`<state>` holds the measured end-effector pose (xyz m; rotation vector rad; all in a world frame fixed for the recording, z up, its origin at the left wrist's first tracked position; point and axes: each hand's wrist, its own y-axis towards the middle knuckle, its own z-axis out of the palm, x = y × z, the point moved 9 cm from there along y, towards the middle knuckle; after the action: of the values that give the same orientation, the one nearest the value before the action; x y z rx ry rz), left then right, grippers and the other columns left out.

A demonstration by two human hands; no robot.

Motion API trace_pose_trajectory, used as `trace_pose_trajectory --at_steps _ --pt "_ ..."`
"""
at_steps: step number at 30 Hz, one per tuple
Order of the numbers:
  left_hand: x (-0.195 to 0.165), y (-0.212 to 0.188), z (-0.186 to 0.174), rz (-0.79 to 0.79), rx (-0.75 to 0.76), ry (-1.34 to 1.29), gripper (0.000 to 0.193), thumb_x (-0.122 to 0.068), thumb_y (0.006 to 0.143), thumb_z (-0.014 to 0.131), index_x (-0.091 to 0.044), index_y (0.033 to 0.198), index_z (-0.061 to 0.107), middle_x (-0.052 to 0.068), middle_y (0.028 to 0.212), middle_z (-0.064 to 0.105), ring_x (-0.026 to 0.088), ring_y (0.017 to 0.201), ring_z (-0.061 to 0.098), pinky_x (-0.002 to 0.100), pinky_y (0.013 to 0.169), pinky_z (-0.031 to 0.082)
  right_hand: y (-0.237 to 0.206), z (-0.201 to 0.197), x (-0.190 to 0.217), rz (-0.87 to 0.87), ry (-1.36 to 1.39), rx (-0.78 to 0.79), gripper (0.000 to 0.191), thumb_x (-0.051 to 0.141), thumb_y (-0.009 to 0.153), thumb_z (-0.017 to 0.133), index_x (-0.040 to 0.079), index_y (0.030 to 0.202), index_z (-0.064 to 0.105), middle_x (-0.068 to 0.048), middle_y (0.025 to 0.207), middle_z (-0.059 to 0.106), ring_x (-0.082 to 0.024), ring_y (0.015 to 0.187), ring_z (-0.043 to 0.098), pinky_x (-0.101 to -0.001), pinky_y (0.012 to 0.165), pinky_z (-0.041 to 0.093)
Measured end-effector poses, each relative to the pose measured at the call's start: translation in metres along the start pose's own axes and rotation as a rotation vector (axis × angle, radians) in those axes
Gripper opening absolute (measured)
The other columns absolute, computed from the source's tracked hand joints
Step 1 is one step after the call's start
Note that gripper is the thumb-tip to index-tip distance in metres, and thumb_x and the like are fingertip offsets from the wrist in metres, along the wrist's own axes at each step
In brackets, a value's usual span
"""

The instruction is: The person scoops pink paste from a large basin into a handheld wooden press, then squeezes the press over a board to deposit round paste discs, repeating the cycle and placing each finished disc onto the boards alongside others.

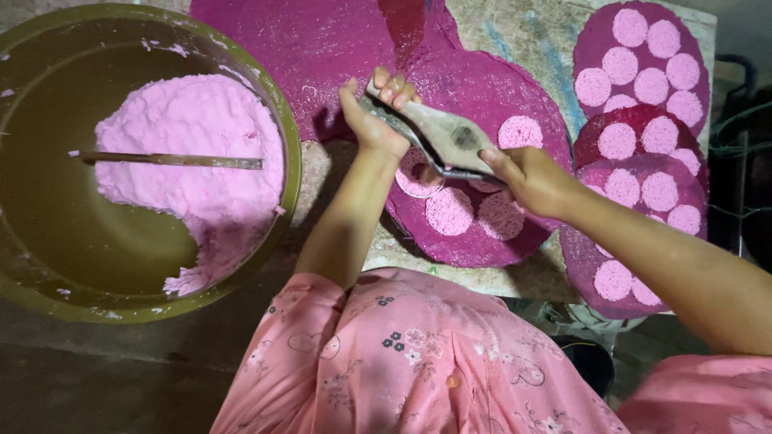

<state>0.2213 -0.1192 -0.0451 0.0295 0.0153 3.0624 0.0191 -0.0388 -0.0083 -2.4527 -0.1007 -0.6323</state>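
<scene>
My left hand (374,112) and my right hand (527,173) both grip a grey metal hand press (438,137), one at each end, held over a round magenta woven mat (474,241). On this mat lie several pale pink noodle-like rounds (449,210), and one more sits partly under the press. A large olive-green basin (289,161) at the left holds a heap of pink dough (189,153) with a flat stick (173,160) laid across it.
More magenta mats with pink rounds (643,64) overlap at the right on a worn table (515,32). A large bare mat (322,48) lies behind the hands. My pink flowered garment (402,354) fills the bottom. Dark objects stand at the far right edge.
</scene>
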Motion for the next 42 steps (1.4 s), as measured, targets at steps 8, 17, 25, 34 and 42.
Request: trace_pose_trajectory --at_steps 8,17,25,34,42 --pt "-0.009 0.011 0.007 0.003 -0.023 0.058 0.043 -0.055 0.092 0.038 -0.017 0.072 0.045 -0.002 0.060 0.042 0.015 0.057 0.041 0.035 0.062 0.035 0.010 0.003 0.000 -0.036 0.089 -0.052 0.071 0.058 0.105 0.037 -0.005 0.109 0.071 -0.015 0.063 0.063 -0.026 0.060 0.066 -0.0456 0.063 0.054" --pt "-0.026 0.012 0.027 -0.014 0.091 0.230 0.053 -0.058 0.092 0.031 -0.012 0.084 0.055 0.002 0.076 0.053 0.018 0.076 0.051 0.035 0.079 0.042 0.019 0.012 0.010 -0.388 0.238 -0.264 0.068 0.059 0.107 0.043 -0.003 0.114 0.070 -0.007 0.074 0.063 -0.019 0.067 0.058 -0.0399 0.060 0.049" --pt "-0.003 -0.053 -0.025 -0.131 0.311 1.833 0.078 -0.018 0.077 0.072 -0.004 0.147 0.039 0.018 0.129 0.050 0.032 0.118 0.050 0.046 0.104 0.044 -0.035 -0.001 -0.026 -0.524 0.568 -0.405 0.080 0.076 0.102 0.032 0.002 0.105 0.063 -0.002 0.069 0.054 -0.010 0.056 0.051 -0.0272 0.050 0.040" --pt "0.027 -0.080 -0.035 -0.249 0.568 2.338 0.108 -0.027 0.068 0.091 -0.013 0.156 0.030 0.016 0.151 0.044 0.035 0.137 0.038 0.051 0.116 0.023 -0.064 0.013 -0.081 -0.510 1.024 -0.530 0.083 0.078 0.100 0.041 -0.003 0.111 0.056 -0.007 0.074 0.052 -0.014 0.058 0.047 -0.0308 0.052 0.038" --pt "0.026 -0.083 -0.030 -0.319 0.574 2.356 0.103 -0.026 0.069 0.090 -0.013 0.155 0.033 0.014 0.156 0.043 0.032 0.139 0.038 0.048 0.117 0.024 -0.077 0.032 -0.134 -0.488 1.154 -0.582 0.079 0.076 0.099 0.050 -0.002 0.111 0.054 -0.007 0.079 0.050 -0.015 0.062 0.048 -0.0306 0.052 0.036"
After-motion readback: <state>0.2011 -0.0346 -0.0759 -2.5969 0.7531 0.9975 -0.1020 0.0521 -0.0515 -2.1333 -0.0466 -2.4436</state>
